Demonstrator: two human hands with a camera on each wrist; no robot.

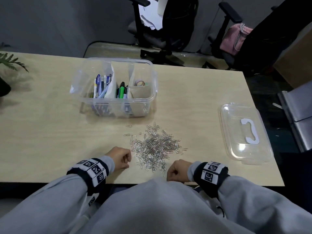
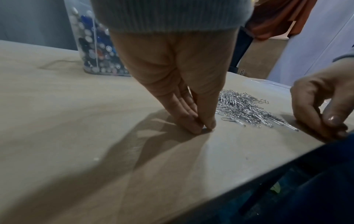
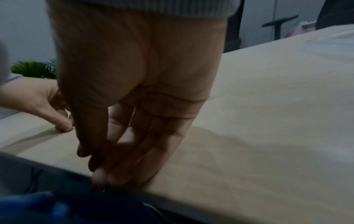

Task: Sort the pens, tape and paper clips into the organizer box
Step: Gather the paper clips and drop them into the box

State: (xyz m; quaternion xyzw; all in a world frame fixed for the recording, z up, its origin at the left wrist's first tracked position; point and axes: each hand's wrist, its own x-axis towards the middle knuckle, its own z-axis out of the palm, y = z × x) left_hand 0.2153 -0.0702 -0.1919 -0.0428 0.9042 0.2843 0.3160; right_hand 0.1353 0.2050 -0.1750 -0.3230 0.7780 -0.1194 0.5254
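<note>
The left hand (image 2: 178,84) has its fingertips (image 2: 193,128) bunched against the thumb and pressed down on the pale wooden table (image 1: 50,132); whether a clip is pinched between them cannot be told. The right hand (image 1: 178,169) sits at the near table edge with fingers drawn together and pointing down, and its contents likewise cannot be made out. Between the two hands, and just beyond them, lies the loose heap of silver wire paper clips (image 1: 155,147): too many to count, with a few strays on its far-left fringe. The heap's near tail reaches almost to the right hand; the left hand stands just beside its left margin. Both are about equally close. Directly beyond the heap stands one clear plastic organizer box (image 1: 116,88), open, holding a bundle of blue and white pens (image 1: 101,86), several green and black markers (image 1: 121,91) and one roll of pale tape (image 1: 140,82). A few clips appear to lie in its near right compartment. One clear lid with a white handle (image 1: 244,134) lies well apart to the right. Judgement: pens and tape done; clips remain, to be carried straight forward.
</note>
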